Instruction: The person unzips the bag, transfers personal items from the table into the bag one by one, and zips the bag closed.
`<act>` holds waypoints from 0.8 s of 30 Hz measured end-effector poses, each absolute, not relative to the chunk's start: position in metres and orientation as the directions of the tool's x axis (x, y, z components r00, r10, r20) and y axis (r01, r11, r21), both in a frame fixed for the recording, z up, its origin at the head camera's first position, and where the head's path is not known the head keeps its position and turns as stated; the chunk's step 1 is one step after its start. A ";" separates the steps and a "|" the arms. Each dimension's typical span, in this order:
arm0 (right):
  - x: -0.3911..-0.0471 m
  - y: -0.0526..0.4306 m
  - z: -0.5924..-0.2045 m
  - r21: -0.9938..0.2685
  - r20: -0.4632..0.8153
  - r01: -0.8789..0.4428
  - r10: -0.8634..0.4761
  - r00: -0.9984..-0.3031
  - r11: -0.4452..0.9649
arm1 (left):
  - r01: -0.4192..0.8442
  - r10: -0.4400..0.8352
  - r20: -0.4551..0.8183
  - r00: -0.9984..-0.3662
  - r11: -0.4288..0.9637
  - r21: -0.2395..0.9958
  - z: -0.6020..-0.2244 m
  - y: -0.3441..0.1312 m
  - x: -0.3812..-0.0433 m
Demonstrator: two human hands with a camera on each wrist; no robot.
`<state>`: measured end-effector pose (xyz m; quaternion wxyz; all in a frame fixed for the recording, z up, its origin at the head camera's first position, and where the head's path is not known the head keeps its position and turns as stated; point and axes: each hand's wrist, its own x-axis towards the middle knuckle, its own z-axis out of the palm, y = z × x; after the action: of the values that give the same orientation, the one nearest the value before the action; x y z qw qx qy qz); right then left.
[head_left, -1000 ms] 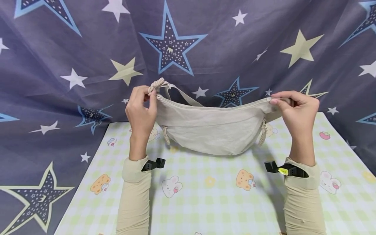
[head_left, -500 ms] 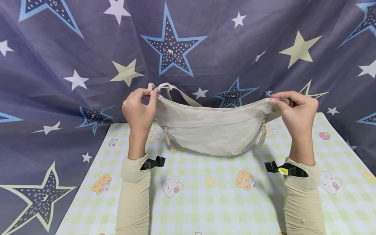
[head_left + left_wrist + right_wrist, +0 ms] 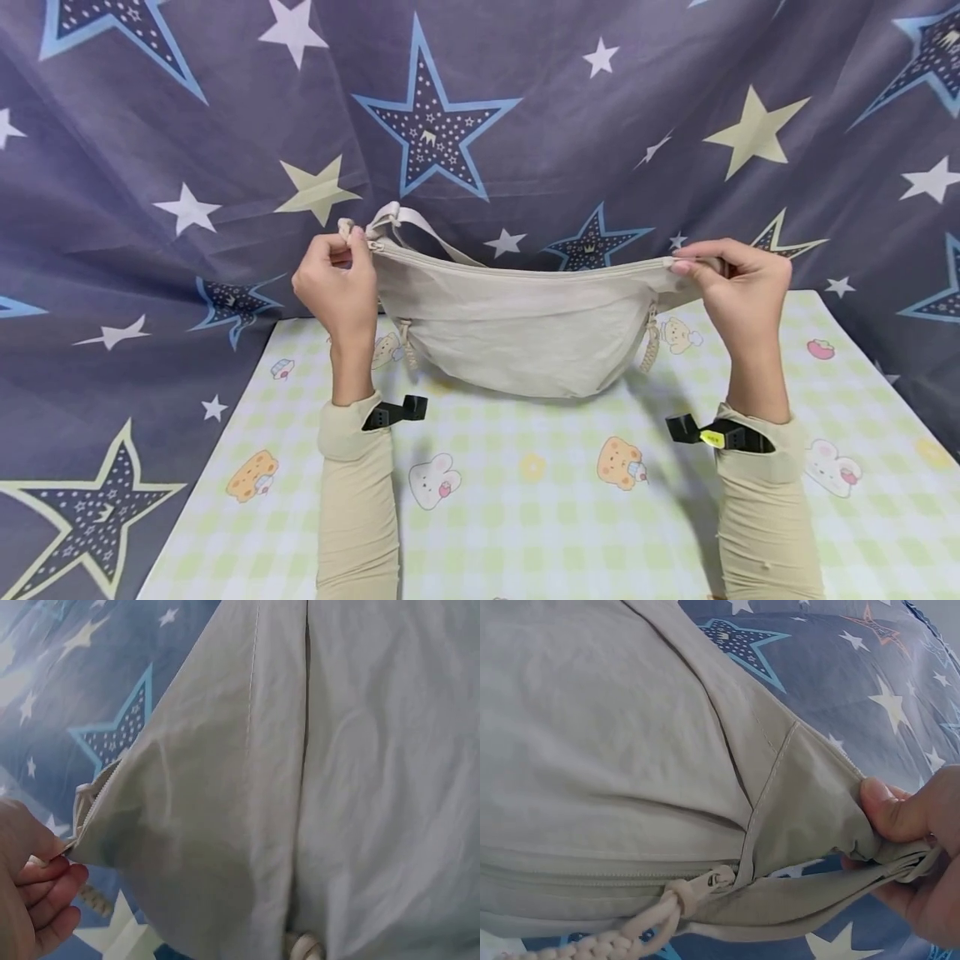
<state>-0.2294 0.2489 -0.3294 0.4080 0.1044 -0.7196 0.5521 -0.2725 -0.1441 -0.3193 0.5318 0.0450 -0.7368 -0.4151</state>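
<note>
A beige waist bag [image 3: 510, 325] hangs stretched between the two hands, its front facing the camera. My left hand [image 3: 337, 287] pinches its upper left corner, at the end of the top zipper [image 3: 105, 791]. A braided cord pull [image 3: 96, 900] shows behind those fingers in the left wrist view. At the opposite corner my right hand [image 3: 742, 296] pinches the fabric between thumb and fingers, with the gathered strap [image 3: 900, 866] folded into its grip. Another braided pull [image 3: 619, 937] dangles from the front pocket zipper [image 3: 592, 877]. The top zipper runs along the upper edge and looks closed.
A green-and-white checked tablecloth [image 3: 525, 533] with cartoon prints lies under the bag. Behind the table hangs a dark curtain [image 3: 510, 50] patterned with stars. A loop of the bag's strap [image 3: 431, 233] arches up behind the top edge.
The left hand has moved left, drawing the bag's corner with it. The braided pull that stuck up above its fingers has dropped lower. The right hand keeps its grip.
</note>
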 end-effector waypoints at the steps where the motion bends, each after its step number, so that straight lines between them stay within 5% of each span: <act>1: -0.230 0.248 -0.329 -0.709 0.702 -0.600 0.289 -0.651 0.371 | 0.374 -0.517 0.736 -0.438 0.639 0.672 -0.320 -0.146 -0.273; 7: -0.226 0.249 -0.324 -0.701 0.693 -0.578 0.208 -0.690 0.418 | 0.387 -0.483 0.635 -0.603 0.519 0.762 -0.324 -0.151 -0.275; 14: -0.225 0.257 -0.325 -0.729 0.630 -0.492 0.184 -0.755 0.476 | 0.443 -0.254 0.499 -0.829 0.247 0.862 -0.330 -0.160 -0.278; 24: -0.227 0.262 -0.329 -0.703 0.588 -0.429 0.125 -0.799 0.568 | 0.365 -0.048 0.368 -0.929 0.065 0.929 -0.335 -0.175 -0.277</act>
<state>-0.2271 0.2622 -0.3291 0.3036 0.0915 -0.8317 0.4558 -0.2769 -0.1745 -0.3348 0.1529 -0.1109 -0.7135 -0.6747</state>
